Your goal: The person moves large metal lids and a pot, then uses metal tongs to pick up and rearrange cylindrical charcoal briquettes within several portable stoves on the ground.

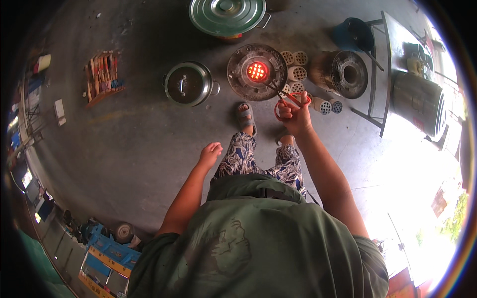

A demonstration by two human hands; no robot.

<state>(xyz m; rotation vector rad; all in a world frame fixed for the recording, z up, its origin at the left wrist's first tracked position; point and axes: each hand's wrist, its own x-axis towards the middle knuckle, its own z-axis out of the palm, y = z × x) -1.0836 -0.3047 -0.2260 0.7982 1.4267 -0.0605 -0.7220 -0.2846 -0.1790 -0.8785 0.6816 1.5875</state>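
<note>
My right hand (296,115) grips the red looped handles of dark metal tongs (277,89), whose tips reach over the rim of a round coal stove (236,80). Inside the stove's mouth a honeycomb briquette (257,71) glows red-orange. My left hand (210,153) hangs over the floor with its fingers bent and seems to hold nothing. Left of the stove stands a lidded steel pot (205,78). Several pale honeycomb briquettes (297,73) stand or lie right beside the stove, some partly hidden behind the tongs.
A large pot with a green lid (227,18) stands beyond the stove. At right are a second stove (349,74), a blue bucket (346,35) and a metal table (391,67) with a steel container (419,104). Wooden slats (102,76) and a pale block (59,111) lie at left.
</note>
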